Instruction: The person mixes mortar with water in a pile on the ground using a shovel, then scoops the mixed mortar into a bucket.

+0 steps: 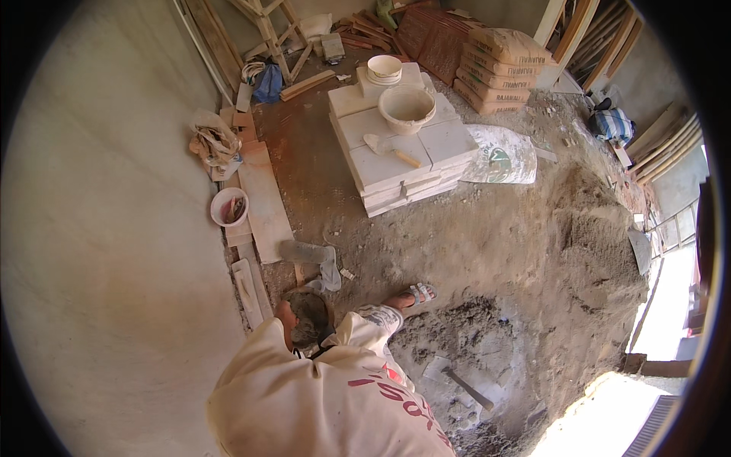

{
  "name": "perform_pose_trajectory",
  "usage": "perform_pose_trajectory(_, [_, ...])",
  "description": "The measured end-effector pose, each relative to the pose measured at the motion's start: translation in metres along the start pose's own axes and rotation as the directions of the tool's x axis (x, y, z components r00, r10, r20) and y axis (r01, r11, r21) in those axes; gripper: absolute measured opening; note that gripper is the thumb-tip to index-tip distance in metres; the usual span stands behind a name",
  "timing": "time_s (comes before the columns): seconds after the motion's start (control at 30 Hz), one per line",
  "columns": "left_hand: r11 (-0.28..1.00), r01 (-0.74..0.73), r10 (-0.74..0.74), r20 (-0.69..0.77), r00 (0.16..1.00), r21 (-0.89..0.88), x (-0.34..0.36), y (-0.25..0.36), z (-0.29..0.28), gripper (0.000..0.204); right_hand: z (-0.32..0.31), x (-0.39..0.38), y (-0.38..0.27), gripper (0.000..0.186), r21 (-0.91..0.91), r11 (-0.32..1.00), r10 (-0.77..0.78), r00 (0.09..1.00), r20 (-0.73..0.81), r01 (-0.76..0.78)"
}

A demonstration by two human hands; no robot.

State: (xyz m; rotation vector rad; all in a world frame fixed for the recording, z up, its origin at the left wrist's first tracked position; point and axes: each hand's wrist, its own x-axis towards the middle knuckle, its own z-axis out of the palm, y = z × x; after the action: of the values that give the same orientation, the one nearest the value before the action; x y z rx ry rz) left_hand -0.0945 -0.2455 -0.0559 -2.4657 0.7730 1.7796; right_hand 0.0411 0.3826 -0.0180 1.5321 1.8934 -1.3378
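Neither my left hand nor my right hand shows in the head view. Close in front is another person in a cream shirt, bent forward, with a dark-topped head low near the left wall. That person's hands are hidden. One sandalled foot of theirs stands on the ground. To its lower right, a tool with a pale flat blade and a short handle lies on a patch of grey mix and white powder. Farther off, a trowel rests on stacked pale blocks, beside a wide basin and a smaller white bucket.
Brown paper sacks are piled at the back right. A sand heap rises on the right, near a flattened white sack. Along the left wall are boards, a pink-white bucket and a crumpled bag. A wooden ladder stands behind.
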Motion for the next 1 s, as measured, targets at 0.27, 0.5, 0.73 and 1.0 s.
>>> perform_pose_trajectory(0.27, [0.998, -0.059, 0.062, 0.250, 0.966, -0.020, 0.009, -0.026, 0.020, 0.014, -0.013, -0.021, 0.025, 0.017, 0.290, 0.946, 0.161, 0.987, -0.027, -0.146])
perform_pose_trajectory(0.5, [0.985, -0.125, 0.085, 0.304, 0.949, 0.117, -0.001, -0.011, 0.077, 0.018, -0.018, -0.045, 0.037, 0.018, 0.539, 0.802, 0.327, 0.945, -0.034, -0.258])
perform_pose_trajectory(0.73, [0.970, -0.128, 0.092, 0.175, 0.980, 0.207, -0.040, 0.002, 0.166, 0.023, -0.012, -0.055, 0.015, 0.019, 0.698, 0.643, 0.482, 0.875, -0.049, -0.315])
perform_pose_trajectory(1.0, [0.978, -0.099, 0.048, 0.260, 0.964, 0.185, -0.082, 0.007, 0.250, 0.029, -0.008, -0.035, -0.083, 0.021, 0.830, 0.458, 0.627, 0.777, -0.048, -0.318])
